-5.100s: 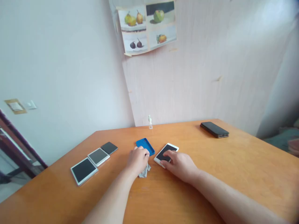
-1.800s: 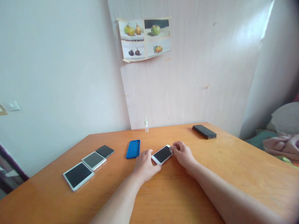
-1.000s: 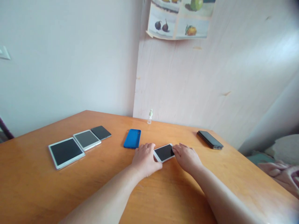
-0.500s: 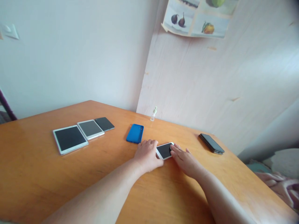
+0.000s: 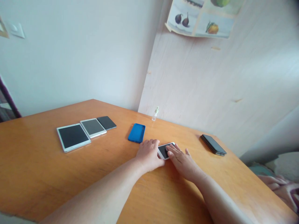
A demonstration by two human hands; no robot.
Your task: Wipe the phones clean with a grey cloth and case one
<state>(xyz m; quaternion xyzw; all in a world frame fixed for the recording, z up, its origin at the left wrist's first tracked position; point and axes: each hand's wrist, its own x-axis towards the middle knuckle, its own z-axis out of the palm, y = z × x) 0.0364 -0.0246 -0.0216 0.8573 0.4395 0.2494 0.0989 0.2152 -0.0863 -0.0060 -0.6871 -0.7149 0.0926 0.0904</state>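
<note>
A white smartphone [image 5: 162, 151] with a dark screen lies face up on the wooden table. My left hand [image 5: 149, 155] holds its left end, thumb at the near edge and fingers at the far side. Stretched over the screen are the fingers of my right hand [image 5: 183, 160], covering its right part. Whether anything lies under those fingertips I cannot make out. Just beyond my left hand is a blue phone case [image 5: 136, 133], its hollow side up.
At the left lie a large white tablet [image 5: 73, 136], a smaller white tablet [image 5: 92, 127] and a dark device [image 5: 106, 122]. A small clear bottle [image 5: 154, 115] stands near the wall. Stacked dark phones [image 5: 213, 144] lie near the right edge of the table [image 5: 112, 186].
My right fingers have slid left across the phone's screen. My left hand keeps its hold on the phone's end. The whole view has shifted slightly.
</note>
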